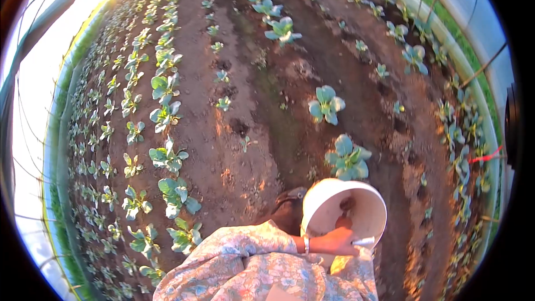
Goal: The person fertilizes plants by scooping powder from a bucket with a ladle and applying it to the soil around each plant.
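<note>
A white bucket (370, 203) is tilted at my front right, its open mouth facing up towards me. My left hand (337, 242), with a bracelet at the wrist, reaches across from the left at the bucket's near rim. Its fingers are closed around a short white grip (365, 241), which looks like the bucket's handle. Inside the bucket, a dark reddish shape like fingers is near a small brown clump (348, 203). Whether those fingers belong to my right hand, I cannot tell. The floral sleeve (223, 248) covers my left arm. Close beyond the bucket grows a leafy cabbage-like plant (346, 159).
A dark shoe (288, 206) is on the soil left of the bucket. Rows of leafy plants (174, 194) run away on the left, with further seedlings (223, 103) and a larger plant (326, 105) ahead. Curved plastic tunnel walls (462, 44) border both sides.
</note>
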`<control>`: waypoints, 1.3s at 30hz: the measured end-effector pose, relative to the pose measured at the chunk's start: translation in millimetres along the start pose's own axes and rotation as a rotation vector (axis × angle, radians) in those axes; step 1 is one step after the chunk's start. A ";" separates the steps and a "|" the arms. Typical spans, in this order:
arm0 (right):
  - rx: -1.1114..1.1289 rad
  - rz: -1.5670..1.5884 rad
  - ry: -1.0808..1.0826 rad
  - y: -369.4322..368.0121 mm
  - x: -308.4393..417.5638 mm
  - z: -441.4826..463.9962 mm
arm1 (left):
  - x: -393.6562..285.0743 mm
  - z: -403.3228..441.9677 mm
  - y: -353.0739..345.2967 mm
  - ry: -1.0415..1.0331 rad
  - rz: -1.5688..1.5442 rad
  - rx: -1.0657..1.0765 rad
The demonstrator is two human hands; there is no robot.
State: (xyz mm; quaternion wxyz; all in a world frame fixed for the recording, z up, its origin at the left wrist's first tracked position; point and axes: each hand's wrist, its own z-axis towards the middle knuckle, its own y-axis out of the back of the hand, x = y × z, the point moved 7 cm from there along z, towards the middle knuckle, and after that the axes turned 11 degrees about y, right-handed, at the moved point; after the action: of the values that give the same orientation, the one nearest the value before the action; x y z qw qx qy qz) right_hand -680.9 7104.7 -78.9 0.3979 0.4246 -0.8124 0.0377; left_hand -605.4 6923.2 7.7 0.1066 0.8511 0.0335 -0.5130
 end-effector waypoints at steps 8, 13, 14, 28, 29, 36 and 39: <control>-0.011 -0.028 0.046 -1.3 -10.6 -3.5 | -21.7 -35.9 -11.6 0.025 -0.032 0.032; 0.028 -0.044 0.106 -5.7 -14.2 -0.5 | -9.6 -39.0 -8.5 0.074 -0.003 -0.021; 0.040 -0.049 0.125 -8.4 -13.7 1.0 | -1.8 -35.1 -8.8 0.094 0.004 -0.031; 0.185 -0.187 0.160 -76.6 -9.2 58.7 | 32.1 -7.5 39.7 0.218 -0.339 -0.265; 0.173 -0.226 0.185 -71.7 -4.7 50.7 | 37.3 -5.3 42.9 0.253 -0.373 -0.255; 0.020 0.066 0.243 -62.1 -11.0 26.1 | 121.2 33.2 57.2 0.347 -0.108 -0.413; 0.100 -0.035 0.202 -58.5 -8.5 15.7 | 101.1 -3.6 67.2 0.198 -0.983 -0.313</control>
State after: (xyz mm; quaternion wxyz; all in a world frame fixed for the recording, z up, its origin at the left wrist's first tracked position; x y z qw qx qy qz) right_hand -645.8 7066.8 -111.5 0.4566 0.4521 -0.7577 0.1139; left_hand -543.4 6853.1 -69.8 -0.0244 0.7531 0.5151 -0.4085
